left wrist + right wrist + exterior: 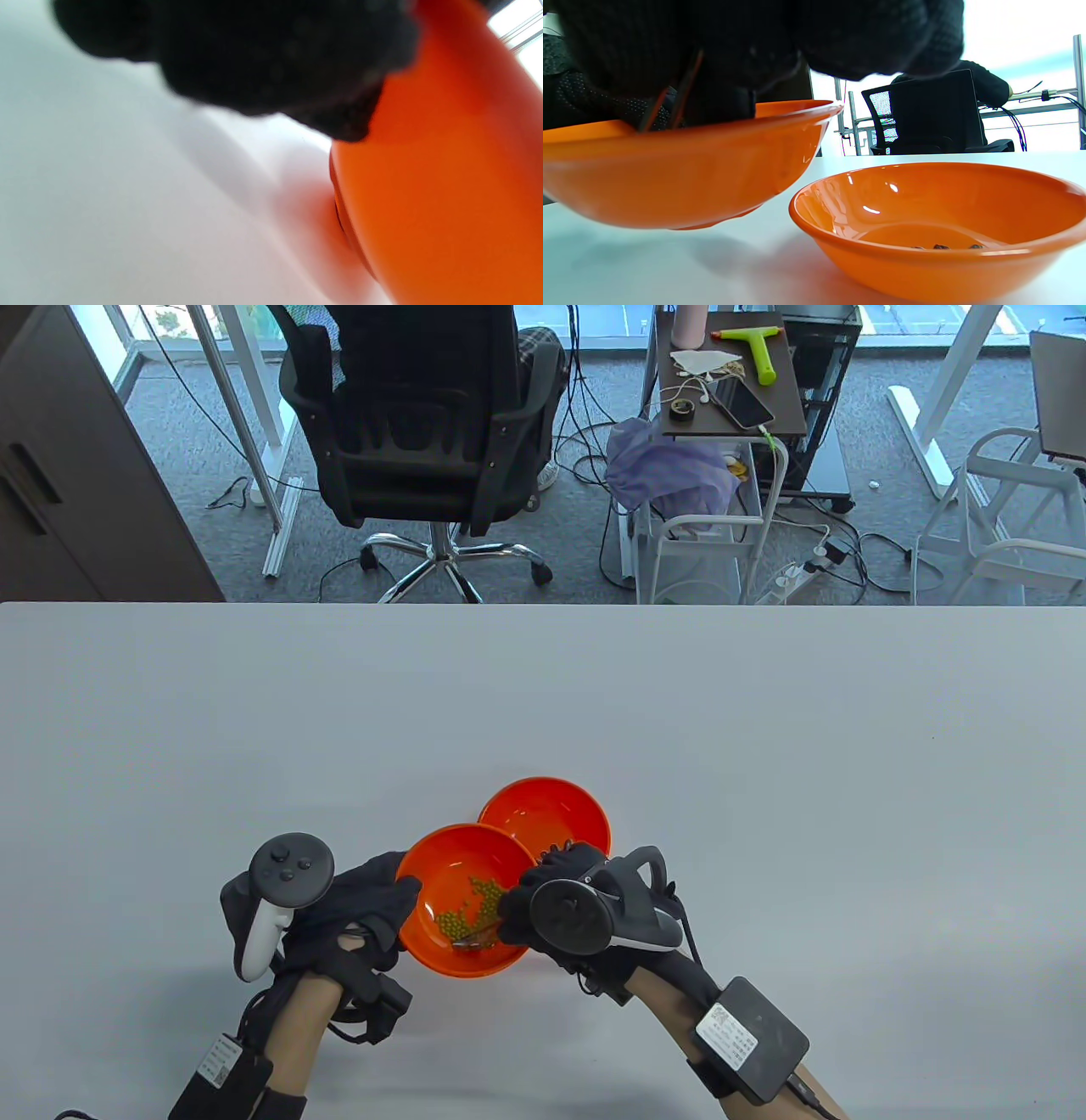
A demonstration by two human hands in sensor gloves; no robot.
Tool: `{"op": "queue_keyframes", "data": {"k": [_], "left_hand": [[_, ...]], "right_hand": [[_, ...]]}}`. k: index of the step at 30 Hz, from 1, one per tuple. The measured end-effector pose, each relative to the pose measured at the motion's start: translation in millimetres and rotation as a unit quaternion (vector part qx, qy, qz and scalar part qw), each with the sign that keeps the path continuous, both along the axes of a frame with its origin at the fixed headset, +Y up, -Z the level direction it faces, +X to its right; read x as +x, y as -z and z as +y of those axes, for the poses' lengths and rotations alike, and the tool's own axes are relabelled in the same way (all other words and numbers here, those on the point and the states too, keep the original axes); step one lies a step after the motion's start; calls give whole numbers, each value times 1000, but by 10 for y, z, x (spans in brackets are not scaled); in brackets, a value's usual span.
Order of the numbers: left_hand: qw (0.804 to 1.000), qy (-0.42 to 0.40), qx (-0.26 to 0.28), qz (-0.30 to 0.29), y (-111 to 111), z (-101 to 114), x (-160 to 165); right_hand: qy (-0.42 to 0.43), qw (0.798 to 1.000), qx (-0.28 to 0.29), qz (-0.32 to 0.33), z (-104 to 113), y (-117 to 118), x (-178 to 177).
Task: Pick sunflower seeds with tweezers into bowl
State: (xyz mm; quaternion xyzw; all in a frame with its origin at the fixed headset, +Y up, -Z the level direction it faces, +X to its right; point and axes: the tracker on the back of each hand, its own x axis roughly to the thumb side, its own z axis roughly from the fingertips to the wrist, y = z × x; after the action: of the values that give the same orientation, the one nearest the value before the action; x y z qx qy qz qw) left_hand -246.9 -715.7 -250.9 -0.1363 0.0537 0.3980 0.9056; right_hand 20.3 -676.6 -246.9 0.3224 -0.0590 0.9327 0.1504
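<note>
Two orange bowls stand side by side near the table's front. The near bowl (450,891) holds a heap of green beans with seeds (471,912) and is tilted up on its left side. My left hand (373,903) grips its left rim; the left wrist view shows the bowl's underside (445,190). My right hand (543,908) holds dark tweezers (479,935) with the tips down in the heap; the tweezers also show in the right wrist view (670,103). The far bowl (543,813) holds a few dark seeds (941,246).
The white table (764,780) stretches wide around the bowls. Beyond its far edge are an office chair (424,424) and a small cart (721,390) with a phone and tools.
</note>
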Motion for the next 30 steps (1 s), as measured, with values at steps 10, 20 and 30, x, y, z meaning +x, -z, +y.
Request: {"op": "queue_keyframes", "data": {"k": [10,20,30], "left_hand": [[1000,-3,-2,5,-1,0,-21],[1000,-3,-7,17,21,-22,-78],[1000,-4,-9,28,30,-29,-124]], "right_hand": [[49,998,1,-34,61,82,127],[110,982,37,-146,134,228,441],[105,965,24,-238,-91,409,690]]}}
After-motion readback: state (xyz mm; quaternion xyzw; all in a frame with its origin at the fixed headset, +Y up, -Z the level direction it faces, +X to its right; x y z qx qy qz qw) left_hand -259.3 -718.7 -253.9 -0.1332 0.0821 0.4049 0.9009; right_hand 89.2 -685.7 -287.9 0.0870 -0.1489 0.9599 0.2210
